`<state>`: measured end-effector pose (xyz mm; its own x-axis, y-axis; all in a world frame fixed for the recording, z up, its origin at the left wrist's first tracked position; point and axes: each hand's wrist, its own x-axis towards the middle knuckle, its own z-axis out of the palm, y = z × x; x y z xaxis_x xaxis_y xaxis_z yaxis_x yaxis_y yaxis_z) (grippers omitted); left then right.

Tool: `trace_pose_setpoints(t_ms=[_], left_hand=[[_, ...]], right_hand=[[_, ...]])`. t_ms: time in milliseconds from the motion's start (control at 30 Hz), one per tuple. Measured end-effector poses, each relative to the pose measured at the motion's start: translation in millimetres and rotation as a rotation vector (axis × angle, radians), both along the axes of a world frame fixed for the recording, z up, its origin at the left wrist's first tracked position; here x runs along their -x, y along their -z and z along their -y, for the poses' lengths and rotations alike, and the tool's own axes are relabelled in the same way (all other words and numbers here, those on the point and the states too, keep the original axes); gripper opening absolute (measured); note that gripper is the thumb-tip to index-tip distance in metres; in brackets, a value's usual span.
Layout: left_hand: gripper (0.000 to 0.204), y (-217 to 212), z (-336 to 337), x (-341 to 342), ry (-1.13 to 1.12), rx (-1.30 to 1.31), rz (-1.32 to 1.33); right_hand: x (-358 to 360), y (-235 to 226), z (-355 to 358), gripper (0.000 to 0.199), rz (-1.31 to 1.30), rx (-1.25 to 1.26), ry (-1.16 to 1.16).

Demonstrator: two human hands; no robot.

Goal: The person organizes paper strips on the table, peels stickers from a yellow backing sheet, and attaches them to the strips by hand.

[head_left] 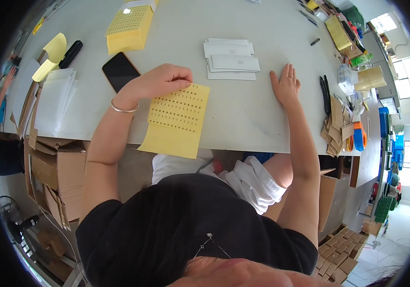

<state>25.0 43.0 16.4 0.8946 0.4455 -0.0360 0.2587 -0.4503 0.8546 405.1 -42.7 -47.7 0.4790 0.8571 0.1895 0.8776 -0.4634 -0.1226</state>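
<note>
My left hand [166, 80] pinches the top edge of a yellow sheet [178, 119] printed with rows of small dark marks. The sheet hangs over the table's near edge, its lower part blank. A bangle circles my left wrist. Flat on the grey-white table [243, 112] lies my right hand [286, 86], fingers stretched out and nothing in them. Between the two hands, farther back, is a small pile of white cards or flat packets [231, 60]. A dark phone [120, 71] lies just beyond my left wrist, and behind it rises a thick stack of similar yellow sheets [131, 26].
At left are a curled yellow sheet [52, 55], a black pen-like case [71, 54] and white sleeves [57, 98]. Cardboard scraps [337, 125], an orange tape roll [359, 136] and clutter line the right side. An open carton [66, 172] stands below the left edge. Another person's arm [5, 93] shows far left.
</note>
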Motion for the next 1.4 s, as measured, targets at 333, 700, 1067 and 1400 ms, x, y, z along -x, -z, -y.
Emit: trace_pose_setpoints(t_ms=[333,700,1067,1400], left_hand=[[0.016,-5.1,2.4,-2.4,-0.022,0.104,0.013],[0.018,4.4,6.2,-5.4,-0.104,0.212,0.007],[0.02,6.7,13.3,-11.5,-0.023,0.1,-0.049],[0.026,5.4,22.6,-16.7,0.01,0.063,-0.142]], right_hand=[[89.8,-57.1,110.0,0.056,-0.527,0.155,-1.346],[70.7,-38.8,130.3,0.048,-0.927,0.794,-1.568],[117.9,-48.9,103.2,0.041,-0.41,0.185,-1.506],[71.9,-62.8,-28.2,0.058,-0.05,-0.154,-1.03]])
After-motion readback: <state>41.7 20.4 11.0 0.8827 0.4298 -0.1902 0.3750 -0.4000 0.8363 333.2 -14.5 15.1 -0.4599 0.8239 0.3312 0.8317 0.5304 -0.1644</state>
